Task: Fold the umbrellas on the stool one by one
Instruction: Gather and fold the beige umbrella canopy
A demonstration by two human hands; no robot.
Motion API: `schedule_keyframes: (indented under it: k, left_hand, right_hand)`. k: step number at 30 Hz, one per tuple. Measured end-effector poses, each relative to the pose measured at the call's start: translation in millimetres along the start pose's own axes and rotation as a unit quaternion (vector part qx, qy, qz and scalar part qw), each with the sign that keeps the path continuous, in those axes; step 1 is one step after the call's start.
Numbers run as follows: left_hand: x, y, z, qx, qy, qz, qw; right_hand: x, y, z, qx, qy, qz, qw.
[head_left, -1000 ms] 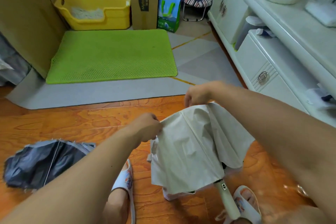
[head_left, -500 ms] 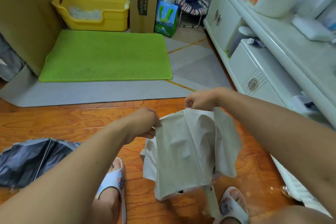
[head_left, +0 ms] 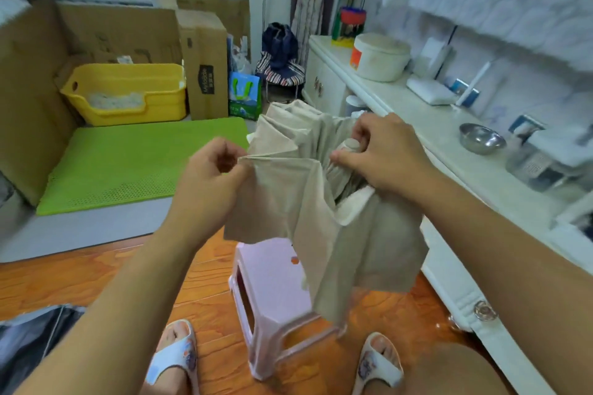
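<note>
Beige umbrella [head_left: 321, 202] canopy, creased, bunched, pinched by left hand [head_left: 208, 176], right hand [head_left: 382, 154]

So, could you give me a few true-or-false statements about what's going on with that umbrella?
1. Both hands hold the beige umbrella. True.
2. The left hand pinches a fabric fold. True.
3. The umbrella lies flat on the pink stool. False: it is held up above it.
4. A dark umbrella lies on the floor at the left. True.
5. The right hand rests open on the counter. False: its grip is on the umbrella.
</note>
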State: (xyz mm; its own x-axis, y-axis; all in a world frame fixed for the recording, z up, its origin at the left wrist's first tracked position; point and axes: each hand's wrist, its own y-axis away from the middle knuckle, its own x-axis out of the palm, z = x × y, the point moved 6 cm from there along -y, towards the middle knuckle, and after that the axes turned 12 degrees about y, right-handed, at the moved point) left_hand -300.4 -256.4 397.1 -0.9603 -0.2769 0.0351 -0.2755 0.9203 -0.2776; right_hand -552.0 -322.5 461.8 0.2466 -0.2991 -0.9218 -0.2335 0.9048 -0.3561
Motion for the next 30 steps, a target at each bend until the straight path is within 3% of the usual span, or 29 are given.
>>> schedule_keyframes:
  k: [9, 13, 20, 23, 25, 28, 30]
  left_hand:
    - [-30.5, -8.1, 78.7, -0.07, -0.089, -0.096, 0.989]
    - [-38.9, -24.1, 83.6, -0.076, -0.069, -0.099, 0.99]
    - [-26.8, -36.5, 76.0, -0.056, -0.042, -0.054, 0.996]
    - [-21.5, -15.3, 53.3, 0.0, -0.034, -0.017, 0.999]
    - [-19.9, 6.4, 39.8, 0.05, -0.049, 0.054, 0.996]
    - [-18.7, 32.5, 35.4, 0.105, -0.121, 0.182, 0.97]
    - [-19.9, 38.9, 41.6, 0.115, -0.172, 0.212, 0.955]
  right_hand:
    - [70.3, 11.8, 16.0, -0.012, 0.021, -0.021, 0.999]
    - [71.9, -2.2, 12.5, -0.067, 0.025, 0.011, 0.997]
    - [65.3, -18.7, 9.3, -0.077, 0.031, 0.017, 0.996]
    - [64.8, -13.3, 13.4, -0.051, -0.024, 0.04, 0.998]
    - [67.2, -7.7, 11.3, -0.02, -0.028, 0.049, 0.998]
    - [69.7, 0.1, 5.8, 0.013, -0.033, 0.028, 0.999]
    - [69.5, 7.5, 6.0, 0.028, -0.049, 0.019, 0.998]
